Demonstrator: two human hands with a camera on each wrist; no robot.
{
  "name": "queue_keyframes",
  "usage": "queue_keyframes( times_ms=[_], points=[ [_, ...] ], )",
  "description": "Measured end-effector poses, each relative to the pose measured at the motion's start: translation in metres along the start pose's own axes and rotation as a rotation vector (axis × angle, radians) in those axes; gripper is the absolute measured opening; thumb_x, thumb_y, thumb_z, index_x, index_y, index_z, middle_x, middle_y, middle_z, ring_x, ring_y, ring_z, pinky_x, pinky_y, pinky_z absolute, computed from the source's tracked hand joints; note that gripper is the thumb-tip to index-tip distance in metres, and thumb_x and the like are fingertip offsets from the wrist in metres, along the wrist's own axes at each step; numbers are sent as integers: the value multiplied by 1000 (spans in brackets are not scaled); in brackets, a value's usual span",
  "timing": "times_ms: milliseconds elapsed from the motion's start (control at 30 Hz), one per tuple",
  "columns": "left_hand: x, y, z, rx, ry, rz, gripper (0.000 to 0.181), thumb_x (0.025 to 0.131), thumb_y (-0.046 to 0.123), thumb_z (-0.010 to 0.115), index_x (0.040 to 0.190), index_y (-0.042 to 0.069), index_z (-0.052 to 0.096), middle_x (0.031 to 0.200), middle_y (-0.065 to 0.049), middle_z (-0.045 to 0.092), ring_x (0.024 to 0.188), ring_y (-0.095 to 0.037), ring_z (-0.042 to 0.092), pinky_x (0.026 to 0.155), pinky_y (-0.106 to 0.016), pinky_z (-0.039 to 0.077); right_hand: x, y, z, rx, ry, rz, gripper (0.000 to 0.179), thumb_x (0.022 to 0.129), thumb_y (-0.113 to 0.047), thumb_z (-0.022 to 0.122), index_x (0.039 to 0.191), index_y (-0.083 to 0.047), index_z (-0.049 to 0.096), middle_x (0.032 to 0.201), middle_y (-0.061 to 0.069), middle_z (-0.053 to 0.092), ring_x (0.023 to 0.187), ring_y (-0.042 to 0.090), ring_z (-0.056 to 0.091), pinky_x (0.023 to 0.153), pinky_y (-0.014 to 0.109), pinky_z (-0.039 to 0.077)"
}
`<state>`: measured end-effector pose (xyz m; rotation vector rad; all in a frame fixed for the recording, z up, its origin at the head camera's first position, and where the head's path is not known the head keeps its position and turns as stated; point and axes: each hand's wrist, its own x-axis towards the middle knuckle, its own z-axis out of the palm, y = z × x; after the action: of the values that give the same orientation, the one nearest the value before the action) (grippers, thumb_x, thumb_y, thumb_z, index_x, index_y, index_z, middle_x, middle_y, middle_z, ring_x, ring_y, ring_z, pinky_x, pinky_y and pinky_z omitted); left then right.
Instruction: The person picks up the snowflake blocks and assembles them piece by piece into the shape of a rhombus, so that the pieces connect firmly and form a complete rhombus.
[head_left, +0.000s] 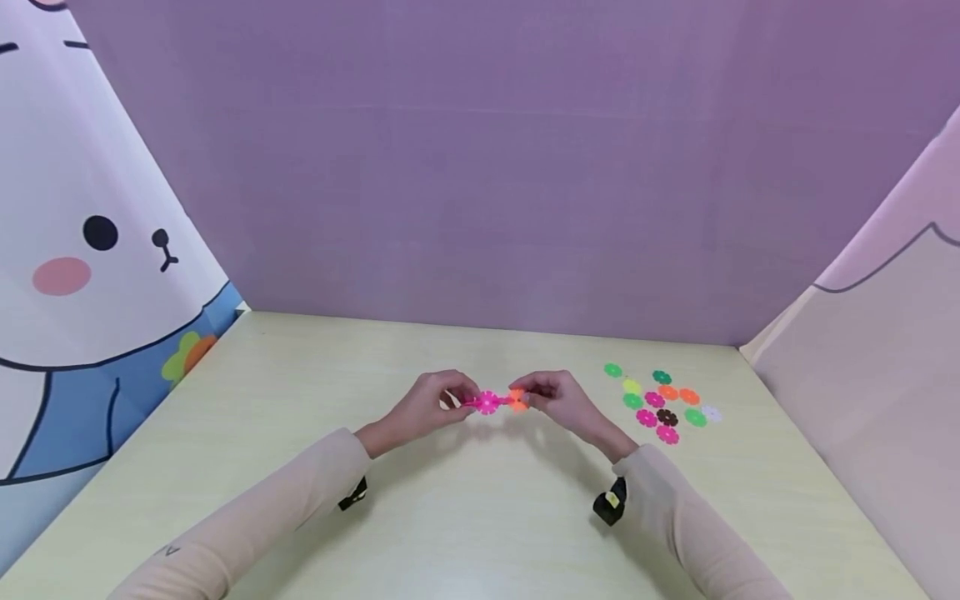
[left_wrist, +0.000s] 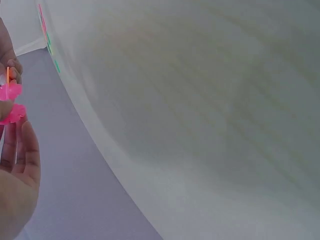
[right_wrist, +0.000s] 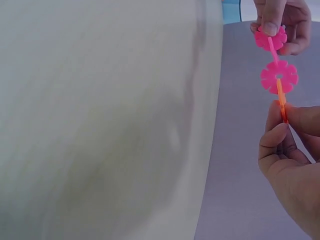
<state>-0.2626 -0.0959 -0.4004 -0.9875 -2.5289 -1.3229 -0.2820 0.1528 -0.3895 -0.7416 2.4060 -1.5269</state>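
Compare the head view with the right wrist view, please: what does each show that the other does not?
Only the head view shows the loose flower-shaped discs on the table and both long sleeves. Only the right wrist view shows the broad face of the pink disc in the left hand. Both show the two hands, pink discs and the orange disc in the right hand.

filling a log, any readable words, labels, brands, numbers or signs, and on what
No readable text.
Beige fabric left sleeve: dark mark, too small to read.
Black right-wrist device: pale patch, too small to read.
Held pink flower-shaped plastic discs and orange disc: no lettering visible.
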Motion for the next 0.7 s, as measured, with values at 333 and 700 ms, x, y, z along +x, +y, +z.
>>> queue_keyframes(
  times_ms=[333,700],
  points=[
    [1,1,1,-16,-50,-50,36,78,10,71,112,5,60,102,-5,65,80,-14,63,69,-24,53,1,0,-2,20,-15,-6,23,89,-2,55,110,5,61,104,20,64,82,28,58,71,28,51],
    [4,3,5,-18,-97,-36,34,78,11,71,111,7,62,106,-4,65,78,-9,61,67,-20,52,6,-6,-1,-29,-31,-68,22,87,0,57,109,4,62,99,17,65,76,12,57,72,34,52]
  ],
)
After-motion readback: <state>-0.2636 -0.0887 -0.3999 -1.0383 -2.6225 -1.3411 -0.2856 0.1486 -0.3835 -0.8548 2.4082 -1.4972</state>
